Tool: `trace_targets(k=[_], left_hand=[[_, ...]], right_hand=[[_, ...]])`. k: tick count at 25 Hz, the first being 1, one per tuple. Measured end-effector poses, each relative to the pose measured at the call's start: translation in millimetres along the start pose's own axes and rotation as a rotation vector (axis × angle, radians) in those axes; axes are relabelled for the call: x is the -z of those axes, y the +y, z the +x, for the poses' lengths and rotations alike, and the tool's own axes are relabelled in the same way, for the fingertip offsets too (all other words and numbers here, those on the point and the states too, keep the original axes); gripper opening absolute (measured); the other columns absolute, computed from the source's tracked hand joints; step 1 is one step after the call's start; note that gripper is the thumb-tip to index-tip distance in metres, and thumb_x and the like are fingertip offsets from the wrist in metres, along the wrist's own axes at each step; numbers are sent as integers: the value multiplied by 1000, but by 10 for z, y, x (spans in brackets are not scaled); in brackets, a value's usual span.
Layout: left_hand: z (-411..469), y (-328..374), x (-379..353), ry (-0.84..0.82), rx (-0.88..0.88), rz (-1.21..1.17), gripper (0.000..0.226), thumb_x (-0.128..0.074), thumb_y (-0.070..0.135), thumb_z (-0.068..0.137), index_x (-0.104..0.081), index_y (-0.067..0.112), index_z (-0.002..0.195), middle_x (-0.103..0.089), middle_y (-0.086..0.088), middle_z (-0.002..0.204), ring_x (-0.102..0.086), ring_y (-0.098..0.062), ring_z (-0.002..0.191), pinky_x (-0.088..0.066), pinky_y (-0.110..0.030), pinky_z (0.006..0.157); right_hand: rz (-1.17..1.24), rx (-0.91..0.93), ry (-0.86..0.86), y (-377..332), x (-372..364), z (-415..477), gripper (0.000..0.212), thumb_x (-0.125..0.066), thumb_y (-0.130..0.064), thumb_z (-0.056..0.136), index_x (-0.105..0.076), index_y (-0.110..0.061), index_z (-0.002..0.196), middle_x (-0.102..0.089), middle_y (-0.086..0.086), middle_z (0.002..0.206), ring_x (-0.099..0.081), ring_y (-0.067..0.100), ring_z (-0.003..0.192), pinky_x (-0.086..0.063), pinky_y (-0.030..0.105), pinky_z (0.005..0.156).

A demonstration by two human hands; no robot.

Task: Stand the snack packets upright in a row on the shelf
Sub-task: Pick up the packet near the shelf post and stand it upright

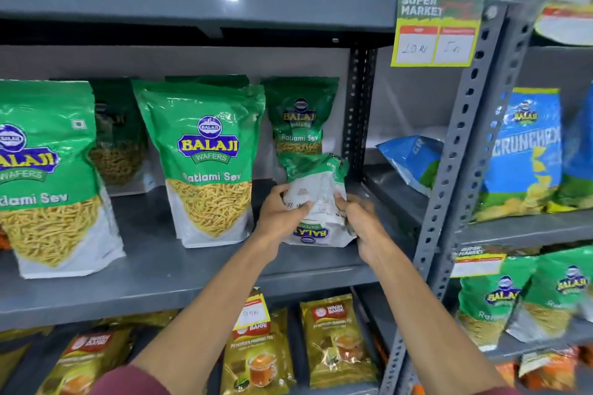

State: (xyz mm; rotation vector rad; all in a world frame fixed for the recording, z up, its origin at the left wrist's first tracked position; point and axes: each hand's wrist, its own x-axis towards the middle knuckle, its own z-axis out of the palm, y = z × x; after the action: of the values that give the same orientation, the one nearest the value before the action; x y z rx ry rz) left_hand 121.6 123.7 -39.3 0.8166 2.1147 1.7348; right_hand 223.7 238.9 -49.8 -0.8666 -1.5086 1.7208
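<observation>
Both hands hold one green and white Ratlami Sev packet (316, 189) at the right end of the grey shelf (192, 279). Its back faces me and its logo reads upside down. My left hand (282, 215) grips its left side, my right hand (359, 218) its right side. Upright packets stand along the shelf: a large one (48, 176) at far left, another (205, 163) in the middle, and one (300, 115) behind the held packet. A further packet (117, 138) stands deeper at the back, partly hidden.
A perforated steel upright (462, 151) borders the shelf on the right, with a price tag (436, 30) above. Blue Crunchex bags (526, 151) fill the neighbouring bay. Yellow tea packets (333, 340) sit on the shelf below. The upper shelf (192, 0) overhangs.
</observation>
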Motion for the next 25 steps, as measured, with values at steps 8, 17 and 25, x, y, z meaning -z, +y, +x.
trace_targets(k=[8, 17, 25], left_hand=[[92, -226, -78, 115, -423, 151, 87, -82, -4, 67, -40, 20, 139, -42, 0, 142, -39, -13, 133, -31, -24, 112], [214, -295, -116, 78, -405, 259, 91, -66, -15, 77, -29, 25, 150, -30, -5, 150, -34, -20, 140, -35, -24, 110], [83, 36, -70, -13, -226, -23, 42, -49, 56, 93, -49, 30, 126, -64, -5, 115, -63, -18, 110, -48, -28, 88]], right_hand=[[-14, 360, -68, 49, -19, 122, 67, -62, 17, 85, -49, -19, 140, -65, -6, 119, -62, -4, 99, -57, 16, 78], [-209, 444, 38, 197, -104, 266, 61, -73, -3, 85, -52, -30, 135, -62, -7, 119, -64, 10, 109, -56, 44, 98], [-371, 669, 224, 144, -280, -291, 51, -79, -16, 80, -48, -30, 117, -61, -6, 104, -60, 7, 91, -54, 32, 80]])
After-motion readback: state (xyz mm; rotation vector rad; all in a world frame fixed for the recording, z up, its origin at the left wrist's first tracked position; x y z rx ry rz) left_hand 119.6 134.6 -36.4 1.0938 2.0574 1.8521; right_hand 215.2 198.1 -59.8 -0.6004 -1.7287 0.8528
